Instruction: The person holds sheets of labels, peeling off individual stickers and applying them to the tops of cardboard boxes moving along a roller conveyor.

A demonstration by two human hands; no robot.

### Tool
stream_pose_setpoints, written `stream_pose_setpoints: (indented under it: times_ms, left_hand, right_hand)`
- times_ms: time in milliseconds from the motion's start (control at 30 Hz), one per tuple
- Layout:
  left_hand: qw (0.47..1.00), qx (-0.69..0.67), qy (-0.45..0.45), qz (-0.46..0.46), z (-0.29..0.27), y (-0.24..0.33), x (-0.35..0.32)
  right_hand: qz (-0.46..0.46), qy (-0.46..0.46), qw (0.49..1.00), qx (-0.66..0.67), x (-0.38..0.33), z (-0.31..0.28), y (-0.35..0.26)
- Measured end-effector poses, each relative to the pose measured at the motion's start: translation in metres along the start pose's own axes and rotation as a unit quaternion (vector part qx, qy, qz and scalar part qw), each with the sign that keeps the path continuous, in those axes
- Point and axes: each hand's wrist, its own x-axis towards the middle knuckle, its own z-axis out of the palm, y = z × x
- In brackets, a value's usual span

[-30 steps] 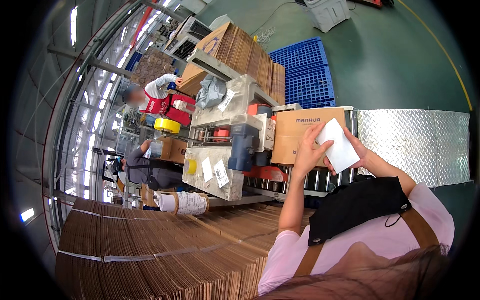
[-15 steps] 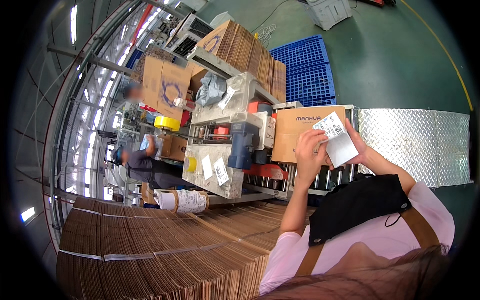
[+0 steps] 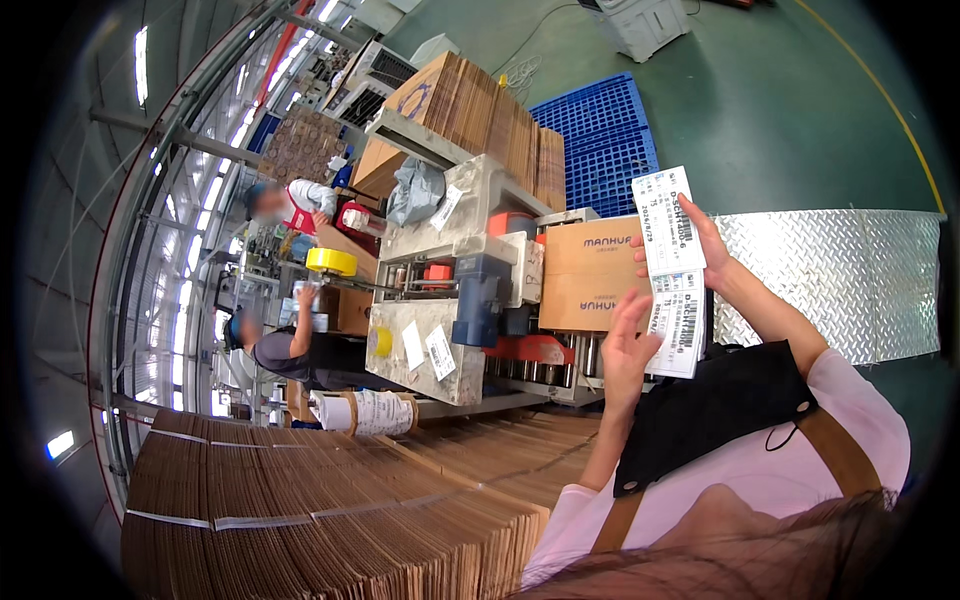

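A strip of white printed labels (image 3: 668,225) hangs unfolded, its lower label (image 3: 676,325) bending down toward my chest. My right hand (image 3: 708,245) is closed round the upper label, thumb on its right edge and fingertips showing at its left edge. My left hand (image 3: 628,345) is beside the lower label with fingers apart, its thumb at the label's left edge. Just beyond both hands lies a closed brown carton (image 3: 590,275) on the roller conveyor (image 3: 585,360). The labels and hands hide its right side.
Left of the carton stands a taping machine (image 3: 487,290) with loose labels (image 3: 440,352) and a grey plastic bag (image 3: 415,190) on it. Flat cartons (image 3: 330,490) are stacked near left. A metal tread plate (image 3: 830,285) lies right, a blue pallet (image 3: 600,130) beyond. Two co-workers (image 3: 290,345) stand far left.
The folded labels have opened out into a hanging strip. My left hand has moved down and its fingers have spread. A far co-worker's large brown carton has been lowered.
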Motion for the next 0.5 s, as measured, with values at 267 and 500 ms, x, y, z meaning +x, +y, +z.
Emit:
stream_pose_setpoints:
  times_ms: [267, 500]
  left_hand:
    - [0.998, -0.026, -0.039, -0.029, 0.006, -0.001, 0.020]
    - [0.981, 0.191, -0.031, 0.021, -0.012, -0.012, 0.025]
  right_hand:
    - [0.004, 0.007, 1.000, 0.015, 0.000, 0.005, 0.016]
    - [0.004, -0.012, 1.000, -0.023, -0.014, -0.036, 0.031]
